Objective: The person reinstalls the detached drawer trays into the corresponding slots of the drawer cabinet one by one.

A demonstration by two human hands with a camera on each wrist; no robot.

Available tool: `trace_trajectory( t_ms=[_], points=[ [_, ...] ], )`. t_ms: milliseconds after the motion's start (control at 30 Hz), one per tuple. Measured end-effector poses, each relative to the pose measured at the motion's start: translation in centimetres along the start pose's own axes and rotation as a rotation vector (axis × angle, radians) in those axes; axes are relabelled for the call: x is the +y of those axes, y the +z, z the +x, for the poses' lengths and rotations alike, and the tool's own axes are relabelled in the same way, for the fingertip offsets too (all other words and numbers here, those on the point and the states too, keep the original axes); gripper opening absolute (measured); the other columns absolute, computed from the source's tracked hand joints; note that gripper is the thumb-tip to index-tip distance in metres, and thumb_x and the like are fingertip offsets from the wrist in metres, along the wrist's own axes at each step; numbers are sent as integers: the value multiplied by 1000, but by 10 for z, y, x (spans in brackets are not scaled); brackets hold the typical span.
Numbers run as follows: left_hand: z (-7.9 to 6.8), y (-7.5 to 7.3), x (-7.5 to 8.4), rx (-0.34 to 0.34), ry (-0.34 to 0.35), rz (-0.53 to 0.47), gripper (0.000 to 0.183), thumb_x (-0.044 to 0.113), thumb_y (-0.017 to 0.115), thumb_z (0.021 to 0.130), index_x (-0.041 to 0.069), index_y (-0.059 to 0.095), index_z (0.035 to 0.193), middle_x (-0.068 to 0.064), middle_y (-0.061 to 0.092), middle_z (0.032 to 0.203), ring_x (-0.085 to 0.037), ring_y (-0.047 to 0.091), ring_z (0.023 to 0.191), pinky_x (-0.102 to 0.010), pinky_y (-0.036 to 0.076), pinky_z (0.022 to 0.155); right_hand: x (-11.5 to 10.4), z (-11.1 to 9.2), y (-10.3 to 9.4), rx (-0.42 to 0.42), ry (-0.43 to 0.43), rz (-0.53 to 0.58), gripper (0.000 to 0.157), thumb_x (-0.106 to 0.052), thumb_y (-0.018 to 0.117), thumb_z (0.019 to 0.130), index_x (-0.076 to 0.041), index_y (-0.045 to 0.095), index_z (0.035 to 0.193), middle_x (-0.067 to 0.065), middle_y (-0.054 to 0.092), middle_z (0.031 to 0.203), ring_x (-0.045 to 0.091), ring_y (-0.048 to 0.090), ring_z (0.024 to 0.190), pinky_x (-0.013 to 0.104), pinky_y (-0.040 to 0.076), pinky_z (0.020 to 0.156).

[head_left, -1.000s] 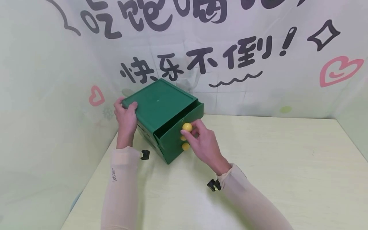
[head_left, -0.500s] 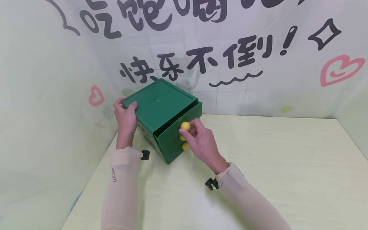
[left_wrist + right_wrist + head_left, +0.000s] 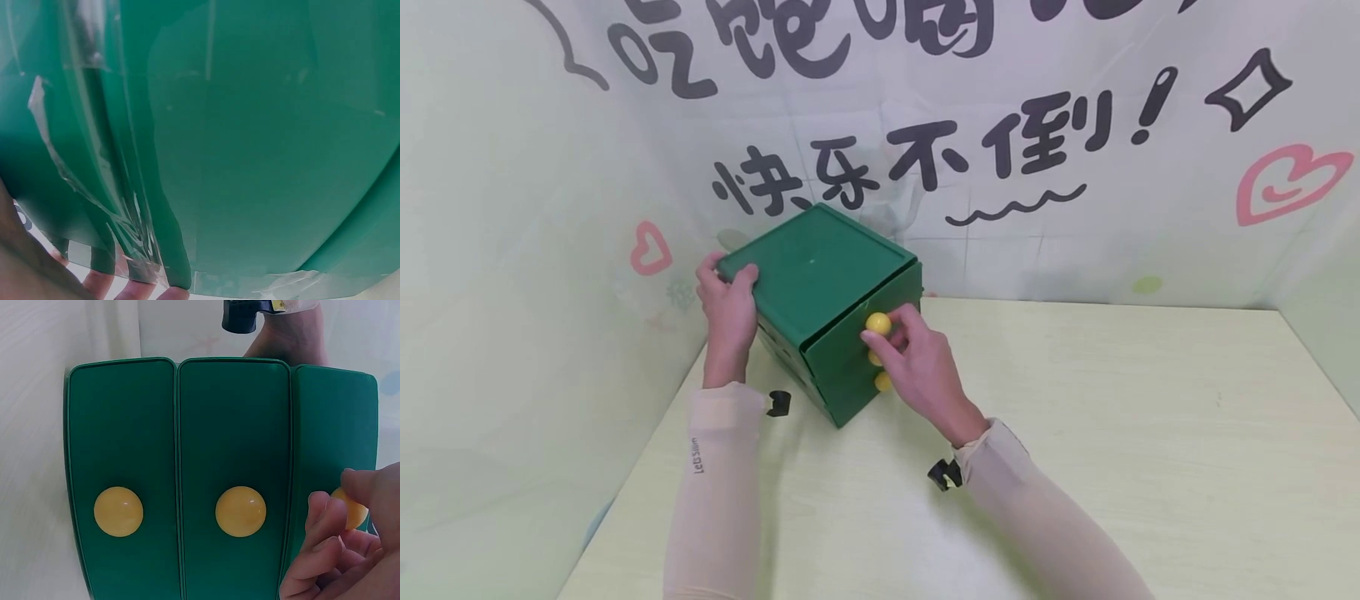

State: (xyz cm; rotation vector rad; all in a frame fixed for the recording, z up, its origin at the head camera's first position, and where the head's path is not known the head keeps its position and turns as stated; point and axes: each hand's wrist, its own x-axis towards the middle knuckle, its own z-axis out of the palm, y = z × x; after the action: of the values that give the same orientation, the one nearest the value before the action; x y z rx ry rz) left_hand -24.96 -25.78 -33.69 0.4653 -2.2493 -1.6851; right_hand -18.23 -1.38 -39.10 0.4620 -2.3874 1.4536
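Observation:
A green drawer cabinet (image 3: pixel 816 275) with three drawers stands at an angle on the table. My left hand (image 3: pixel 730 317) grips its rear left edge, thumb on the top. In the left wrist view, fingertips (image 3: pixel 134 290) curl around the green wall, where clear tape is stuck. My right hand (image 3: pixel 928 371) pinches the yellow round knob (image 3: pixel 878 323) of the top drawer (image 3: pixel 838 335), which sits nearly flush. The right wrist view shows the middle knob (image 3: pixel 240 512) and bottom knob (image 3: pixel 118 512) on closed drawers, untouched. Fingers partly cover the top knob (image 3: pixel 356 514) there.
The pale wooden table (image 3: pixel 1112 433) extends to the right and front. Behind the cabinet hangs a white cloth (image 3: pixel 1000 258) with dark lettering and pink hearts. Another pale wall (image 3: pixel 535 292) rises close on the left.
My right hand has pushed the top drawer inward, and the gap beneath the cabinet's top has narrowed to a thin line. The left hand keeps its place.

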Motion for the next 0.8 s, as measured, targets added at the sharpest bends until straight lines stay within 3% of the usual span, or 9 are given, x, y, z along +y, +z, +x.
trace_trajectory(
  t_ms=[800],
  points=[
    [0, 2, 0, 6, 5, 1, 58, 45, 45, 99, 29, 22, 150, -6, 21, 155, -26, 25, 135, -41, 27, 115, -3, 7, 4, -9, 35, -22, 32, -38, 68, 94, -12, 55, 109, -1, 60, 67, 12, 54, 52, 28, 44, 46]
  ],
)
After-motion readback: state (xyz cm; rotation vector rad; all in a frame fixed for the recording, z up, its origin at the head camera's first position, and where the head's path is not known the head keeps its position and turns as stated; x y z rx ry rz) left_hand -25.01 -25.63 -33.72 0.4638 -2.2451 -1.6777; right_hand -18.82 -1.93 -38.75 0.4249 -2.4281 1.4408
